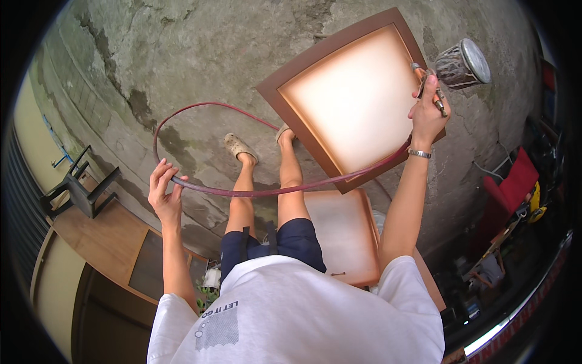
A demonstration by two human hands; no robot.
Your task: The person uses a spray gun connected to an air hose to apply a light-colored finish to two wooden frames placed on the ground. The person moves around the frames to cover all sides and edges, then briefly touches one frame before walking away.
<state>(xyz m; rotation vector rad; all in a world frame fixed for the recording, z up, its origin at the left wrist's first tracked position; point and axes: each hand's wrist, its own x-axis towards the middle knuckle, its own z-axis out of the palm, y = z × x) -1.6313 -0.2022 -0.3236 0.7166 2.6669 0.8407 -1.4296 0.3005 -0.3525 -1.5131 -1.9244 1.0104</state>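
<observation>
My right hand (pixel 429 121) is closed around a spray gun (pixel 418 71) with a paint-streaked metal cup (pixel 462 64) on its far side. A dark red air hose (pixel 254 193) sags from beneath this hand to my left hand (pixel 165 193), which pinches it between thumb and fingers. From there the hose loops away and comes back toward my feet. Under the gun is a square panel (pixel 348 91) with a dark brown border and a pale centre shaded brown at its edges. The gun overlaps the panel's right side; its nozzle is hard to make out.
A second pale panel with brown-shaded edges (pixel 342 230) lies close by my right leg. Wooden furniture (pixel 100 242) and a black stand (pixel 91 188) are at left. A red chair (pixel 512 182) and clutter are at right. The concrete floor (pixel 200 54) is cracked and stained.
</observation>
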